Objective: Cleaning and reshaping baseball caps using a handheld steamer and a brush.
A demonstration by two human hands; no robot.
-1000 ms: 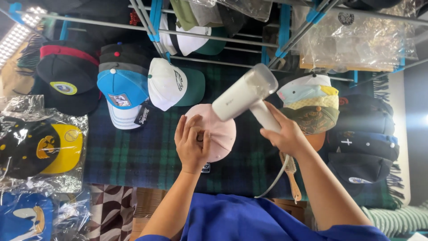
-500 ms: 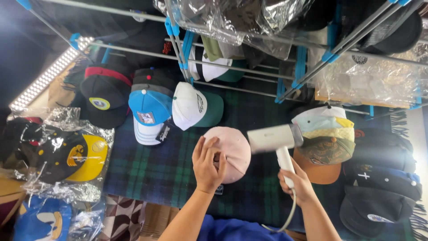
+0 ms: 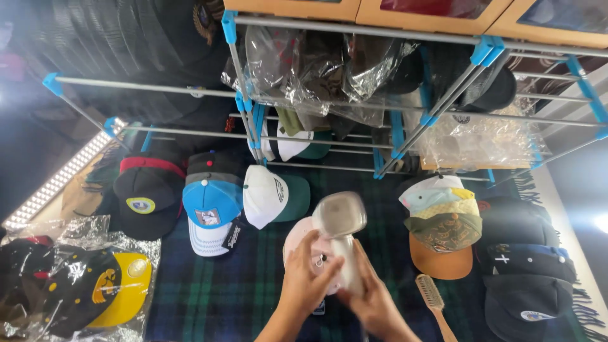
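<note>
A pale pink cap (image 3: pixel 294 239) lies on the dark plaid blanket (image 3: pixel 209 294) at the lower middle. My left hand (image 3: pixel 306 283) lies over its crown and grips it, fingertips close to the handle of a white handheld steamer (image 3: pixel 341 215). My right hand (image 3: pixel 378 305) is wrapped around that handle from the right. The steamer stands over the cap with its flat head turned up towards the camera.
Caps surround the pink one: white-and-green (image 3: pixel 272 196), blue-and-white (image 3: pixel 212 204), black with a red band (image 3: pixel 147 193), a stack (image 3: pixel 443 223) and dark caps (image 3: pixel 525 278) at right. A wooden brush (image 3: pixel 433 295) lies near my right hand. Bagged caps (image 3: pixel 95 285) sit at left, a metal rack (image 3: pixel 253 120) behind.
The steamer swung from pointing sideways at the cap to standing over it, head up. My right hand moved left, close to my left hand. The view tilted up towards the rack.
</note>
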